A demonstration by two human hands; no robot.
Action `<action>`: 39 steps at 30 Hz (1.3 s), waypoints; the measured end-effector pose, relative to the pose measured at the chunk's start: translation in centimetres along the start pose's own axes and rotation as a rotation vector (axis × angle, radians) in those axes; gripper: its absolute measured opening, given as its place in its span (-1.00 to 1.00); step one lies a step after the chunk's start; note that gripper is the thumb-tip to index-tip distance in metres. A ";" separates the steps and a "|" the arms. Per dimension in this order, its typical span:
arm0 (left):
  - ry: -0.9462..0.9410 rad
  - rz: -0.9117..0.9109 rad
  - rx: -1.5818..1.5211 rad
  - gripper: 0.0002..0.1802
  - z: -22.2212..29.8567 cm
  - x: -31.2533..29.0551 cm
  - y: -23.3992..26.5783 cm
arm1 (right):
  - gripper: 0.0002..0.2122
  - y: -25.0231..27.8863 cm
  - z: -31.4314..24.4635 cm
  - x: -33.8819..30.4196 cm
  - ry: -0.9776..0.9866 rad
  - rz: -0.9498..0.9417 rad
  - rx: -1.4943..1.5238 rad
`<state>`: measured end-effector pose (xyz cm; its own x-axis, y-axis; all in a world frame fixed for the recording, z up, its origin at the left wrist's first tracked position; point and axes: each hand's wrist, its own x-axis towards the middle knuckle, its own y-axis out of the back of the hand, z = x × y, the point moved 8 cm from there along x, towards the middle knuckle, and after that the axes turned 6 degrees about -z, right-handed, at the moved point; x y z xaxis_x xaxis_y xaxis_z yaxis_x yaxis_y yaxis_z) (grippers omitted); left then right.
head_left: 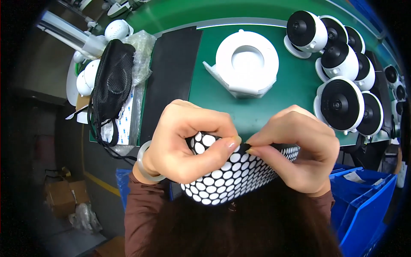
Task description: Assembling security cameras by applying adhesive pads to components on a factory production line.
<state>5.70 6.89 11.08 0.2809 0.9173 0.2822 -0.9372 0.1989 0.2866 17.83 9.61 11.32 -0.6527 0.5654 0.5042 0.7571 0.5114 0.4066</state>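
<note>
Pinching with both thumbs and fingertips, our left hand (184, 143) and right hand (295, 147) hold a black sheet with white round dots (233, 173) by its top edge. Beyond it rests a white ring-shaped plastic fixture (246, 64); farther right stand white dome cameras (342, 103).
</note>
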 end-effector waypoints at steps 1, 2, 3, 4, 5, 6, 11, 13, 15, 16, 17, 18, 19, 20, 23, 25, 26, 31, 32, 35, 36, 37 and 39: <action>0.020 -0.038 -0.019 -0.88 0.5 0.3 -0.4 | -0.86 0.3 -0.5 0.0 -0.003 0.006 -0.008; 0.000 -0.085 -0.050 -0.90 1.2 0.6 -0.7 | -0.86 0.6 -1.0 -0.1 -0.006 0.008 0.040; 0.024 -0.109 -0.088 -0.91 1.8 0.6 -1.0 | -0.86 0.8 -1.7 -0.1 -0.009 0.010 0.087; 0.039 -0.136 -0.091 -0.91 2.2 0.3 -1.0 | -0.87 0.5 -2.2 0.0 -0.007 -0.022 0.108; 0.054 -0.164 -0.093 -0.91 2.4 -0.1 -1.1 | -0.87 0.1 -2.5 -0.2 0.000 -0.029 0.106; 0.049 -0.155 -0.091 -0.91 2.2 -0.6 -1.1 | -0.87 -0.2 -2.5 -0.4 -0.021 -0.025 0.122; 0.113 -0.069 -0.107 -0.80 0.1 -1.0 -1.4 | -0.88 -1.1 -0.6 -1.5 -0.086 -0.038 0.165; 0.102 -0.057 -0.089 -0.79 -0.7 -1.3 -1.6 | -0.88 -1.5 0.1 -1.9 -0.166 -0.016 0.210; 0.093 -0.045 -0.073 -0.79 -1.2 -1.5 -1.7 | -0.88 -1.7 1.0 -2.4 -0.249 0.005 0.256; 0.091 -0.028 -0.069 -0.80 -1.5 -1.4 -1.6 | -0.89 -1.8 1.3 -2.4 -0.252 0.002 0.242; 0.090 -0.011 -0.065 -0.80 -1.8 -1.4 -1.5 | -0.89 -1.7 1.6 -2.4 -0.255 0.000 0.229; 0.077 0.012 -0.061 -0.79 -2.0 -1.3 -1.5 | -0.89 -1.7 1.7 -2.4 -0.262 -0.001 0.230; 0.083 0.013 -0.064 -0.79 -2.2 -1.3 -1.4 | -0.89 -1.7 1.9 -2.4 -0.261 0.004 0.218; 0.091 0.007 -0.066 -0.80 -2.3 -1.2 -1.4 | -0.89 -1.7 2.0 -2.4 -0.260 0.008 0.206; 0.093 0.015 -0.073 -0.80 -2.6 -1.1 -1.4 | -0.89 -1.8 2.6 -2.4 -0.330 0.004 0.252; 0.085 0.027 -0.077 -0.80 -2.6 -1.1 -1.4 | -0.89 -1.7 3.0 -2.5 -0.348 -0.010 0.293; 0.080 0.024 -0.071 -0.81 -2.6 -1.0 -1.4 | -0.88 -1.7 3.2 -2.5 -0.361 -0.024 0.332; 0.078 0.043 -0.031 -0.82 -2.7 -0.8 -1.2 | -0.89 -1.7 3.5 -2.1 -0.323 -0.044 0.246; 0.082 0.027 -0.022 -0.83 -2.7 -0.6 -1.2 | -0.90 -1.6 3.2 -2.0 -0.276 -0.049 0.186; 0.083 0.005 -0.013 -0.85 -2.8 -0.4 -1.1 | -0.89 -1.3 2.9 -1.7 -0.239 -0.043 0.150; 0.078 -0.002 -0.015 -0.86 -2.8 -0.3 -1.1 | -0.89 -1.3 3.1 -1.6 -0.237 -0.043 0.151; 0.076 0.001 -0.009 -0.86 -2.9 -0.3 -1.0 | -0.89 -1.3 3.2 -1.6 -0.225 -0.043 0.160; 0.063 0.028 0.001 -0.87 -3.0 -0.2 -0.7 | -0.89 -1.3 3.3 -1.4 -0.202 -0.044 0.170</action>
<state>5.66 7.61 8.13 0.2408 0.9424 0.2321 -0.9443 0.1723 0.2802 17.64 10.32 7.59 -0.6903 0.6493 0.3192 0.7233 0.6302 0.2823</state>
